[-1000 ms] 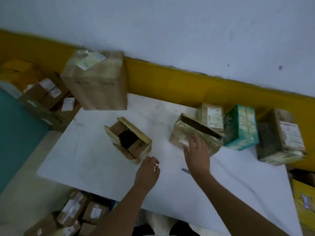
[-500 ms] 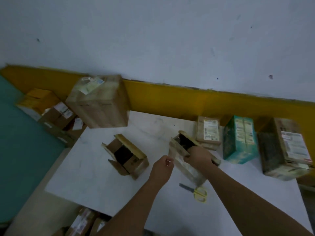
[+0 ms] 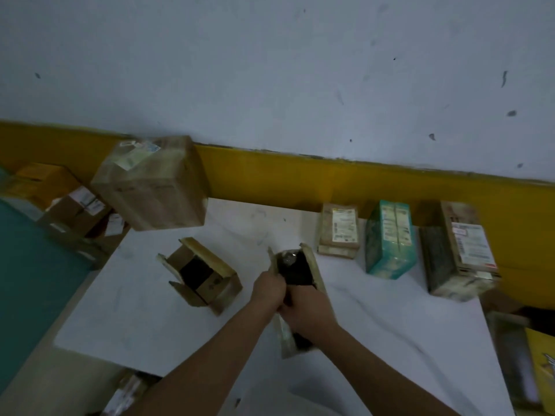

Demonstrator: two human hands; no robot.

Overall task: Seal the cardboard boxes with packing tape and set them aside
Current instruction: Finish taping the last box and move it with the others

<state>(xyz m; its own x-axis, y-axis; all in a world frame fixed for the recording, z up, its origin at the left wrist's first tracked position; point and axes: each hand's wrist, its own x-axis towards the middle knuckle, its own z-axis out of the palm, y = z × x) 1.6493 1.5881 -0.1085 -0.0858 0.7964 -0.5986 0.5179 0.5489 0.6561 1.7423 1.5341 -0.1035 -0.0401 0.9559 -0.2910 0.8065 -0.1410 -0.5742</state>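
The box (image 3: 312, 265) is held at the centre of the frame, slightly below the middle, with its flaps (image 3: 271, 262) stood open and dark contents (image 3: 295, 270) exposed. Whether its base rests on the table (image 3: 405, 331) cannot be told. It is gripped by both hands. The left hand (image 3: 268, 288) is curled round the left flap edge, and the right hand (image 3: 310, 310) is wrapped over the near side, fingers closed on the cardboard. The box appears tilted, so the contents could be spilled towards the open end if it is tipped further. The thin left flap could be creased or torn if it is pulled on as a handle. No tape is seen anywhere in view, so one hand would probably have to be freed to fetch it, and the flaps could then spring apart or the box could drop. A second box (image 3: 201, 274), also open, lies just to the left and could be knocked by the left forearm. The row of boxes (image 3: 339, 229) along the wall at right is less likely to be disturbed, being further off.
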